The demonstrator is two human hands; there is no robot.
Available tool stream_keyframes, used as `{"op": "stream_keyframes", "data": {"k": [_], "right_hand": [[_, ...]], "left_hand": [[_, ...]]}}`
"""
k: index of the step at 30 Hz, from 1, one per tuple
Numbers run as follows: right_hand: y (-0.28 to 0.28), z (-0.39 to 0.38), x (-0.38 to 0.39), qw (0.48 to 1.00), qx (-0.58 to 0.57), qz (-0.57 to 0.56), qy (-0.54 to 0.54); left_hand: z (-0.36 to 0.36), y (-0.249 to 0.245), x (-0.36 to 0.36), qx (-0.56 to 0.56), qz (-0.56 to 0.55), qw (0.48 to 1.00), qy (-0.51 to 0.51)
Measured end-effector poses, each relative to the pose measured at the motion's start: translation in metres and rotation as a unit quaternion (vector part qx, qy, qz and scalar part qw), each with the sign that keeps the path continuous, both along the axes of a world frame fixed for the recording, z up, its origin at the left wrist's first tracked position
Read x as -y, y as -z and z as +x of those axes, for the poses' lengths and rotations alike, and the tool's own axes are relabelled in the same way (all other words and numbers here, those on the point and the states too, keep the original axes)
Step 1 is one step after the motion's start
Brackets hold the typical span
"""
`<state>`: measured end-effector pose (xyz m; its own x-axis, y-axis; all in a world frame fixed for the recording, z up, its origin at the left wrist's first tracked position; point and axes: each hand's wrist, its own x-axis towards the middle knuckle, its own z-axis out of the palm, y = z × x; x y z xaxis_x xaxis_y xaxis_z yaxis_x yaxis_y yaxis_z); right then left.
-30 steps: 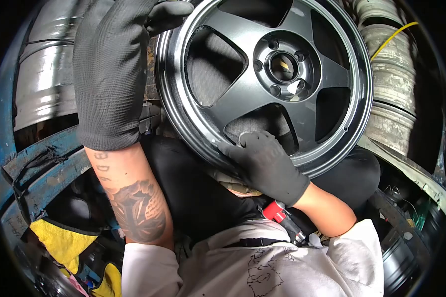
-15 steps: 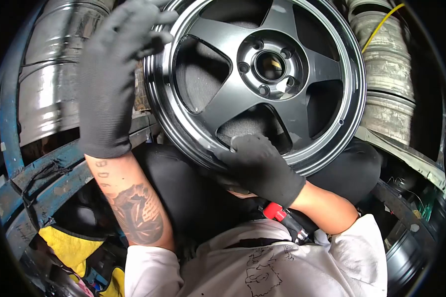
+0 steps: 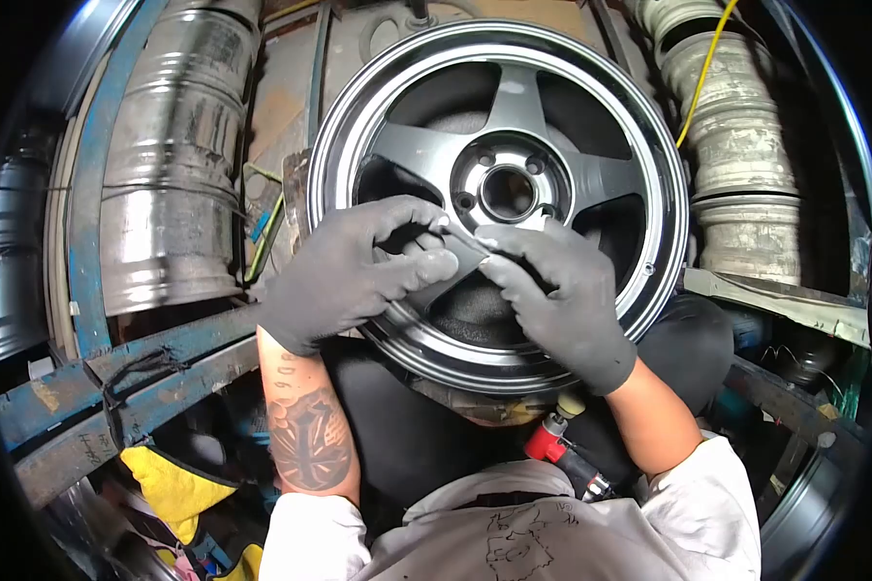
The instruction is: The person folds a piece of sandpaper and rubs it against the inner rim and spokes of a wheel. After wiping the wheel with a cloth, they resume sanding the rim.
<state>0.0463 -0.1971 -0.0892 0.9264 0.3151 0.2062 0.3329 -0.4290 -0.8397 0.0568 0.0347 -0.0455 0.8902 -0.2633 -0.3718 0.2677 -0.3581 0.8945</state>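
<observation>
Head view: right over the wheel [image 3: 510,153], a thin dark strip [image 3: 465,238] was pinched by the right hand [image 3: 567,290]; its other end was seen at the left hand [image 3: 354,261], thumb and forefinger parted, its hold impossible to tell.

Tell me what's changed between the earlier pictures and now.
The left hand has come down from beside the upper-left rim of the wheel to over its spokes. The right hand has let go of the near rim and moved up to meet it. They seem to hold a thin dark piece, too small to identify. The wheel stays spoke side up, the red tool below it.
</observation>
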Motion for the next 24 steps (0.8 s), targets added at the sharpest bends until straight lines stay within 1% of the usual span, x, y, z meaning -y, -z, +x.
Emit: {"op": "stream_keyframes", "data": {"k": [1, 2, 6, 9, 10, 13, 16, 17, 18, 19, 20, 21, 24], "right_hand": [[-0.001, -0.001, 0.0, 1.0, -0.002, 0.001, 0.003], [-0.004, -0.002, 0.0, 0.998, -0.051, 0.023, 0.003], [-0.008, 0.002, 0.002, 0.998, 0.011, 0.067, 0.011], [-0.007, 0.003, 0.004, 0.994, 0.031, 0.109, 0.003], [-0.01, 0.003, 0.007, 0.995, 0.027, 0.092, -0.004], [-0.009, 0.003, 0.009, 0.987, -0.016, 0.16, -0.001], [-0.01, 0.004, 0.012, 0.98, -0.049, 0.195, -0.003], [-0.009, 0.003, 0.011, 0.957, -0.126, 0.261, -0.006], [-0.008, 0.002, 0.01, 0.924, -0.203, 0.323, -0.009], [-0.006, 0.001, 0.008, 0.882, -0.278, 0.381, -0.011], [-0.003, 0.001, 0.008, 0.867, -0.29, 0.404, -0.034], [0.001, 0.001, 0.006, 0.864, -0.292, 0.409, -0.041], [0.005, 0.0, 0.004, 0.855, -0.305, 0.417, -0.05]], "left_hand": [[0.002, -0.006, 0.005, -0.008, 0.002, 1.0, 0.001], [0.004, -0.011, 0.009, -0.018, 0.004, 1.0, 0.002], [0.006, -0.008, 0.016, -0.028, -0.011, 0.998, -0.053], [0.001, -0.002, 0.02, 0.069, -0.062, 0.992, -0.087], [0.002, 0.0, 0.021, 0.118, -0.042, 0.99, -0.07], [0.001, -0.003, 0.025, 0.065, -0.102, 0.989, -0.086], [0.0, -0.004, 0.026, 0.009, -0.108, 0.994, -0.03], [0.0, -0.007, 0.027, -0.01, -0.11, 0.994, -0.013], [0.0, -0.013, 0.029, -0.014, -0.088, 0.996, 0.015], [-0.001, -0.009, 0.03, 0.008, -0.09, 0.996, 0.027], [-0.002, -0.002, 0.031, 0.03, -0.092, 0.995, 0.039], [-0.002, 0.004, 0.031, 0.052, -0.094, 0.993, 0.052], [-0.003, 0.004, 0.032, -0.009, -0.121, 0.991, 0.06]]}}
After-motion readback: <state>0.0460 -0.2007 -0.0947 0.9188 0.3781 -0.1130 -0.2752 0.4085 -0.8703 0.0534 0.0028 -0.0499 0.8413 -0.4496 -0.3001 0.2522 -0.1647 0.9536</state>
